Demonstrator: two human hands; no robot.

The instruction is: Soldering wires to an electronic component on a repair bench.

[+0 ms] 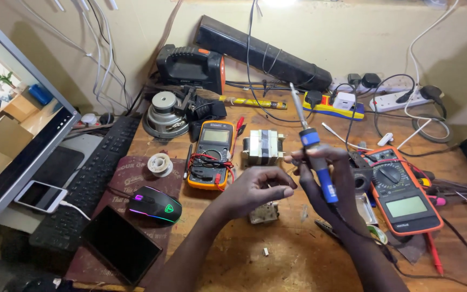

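Wooden tabletop [277, 259], cluttered, cables throughout. Far to the left of the hands: tilted monitor [12, 124], black keyboard [90, 178] beside it, white phone [41, 196] on a cable, dark tablet [121, 243] lying flat, lit gaming mouse [155, 204] on a brown mat.

Beyond the hands, against the wall: long black case [263, 51], black-and-orange lamp [191, 66], round grey speaker part [164, 113], yellow power strip [333, 105].

Just beyond the left hand: yellow multimeter [212, 154] with red leads, small transformer [264, 147], solder spool [160, 164]. Right of the right hand: orange multimeter [404, 192], touching nothing held.

Right hand [325, 181]: fingers closed round a blue-handled soldering iron [313, 148], held raised above the tabletop, tip pointing up and away, cord trailing below the wrist.

Left hand [258, 189]: fingers curled, thumb and forefinger pinched together on something thin; too small to tell what. Fingertips just beside the right hand.

Under the hands: small pale component [263, 213] on the tabletop, apart from both.
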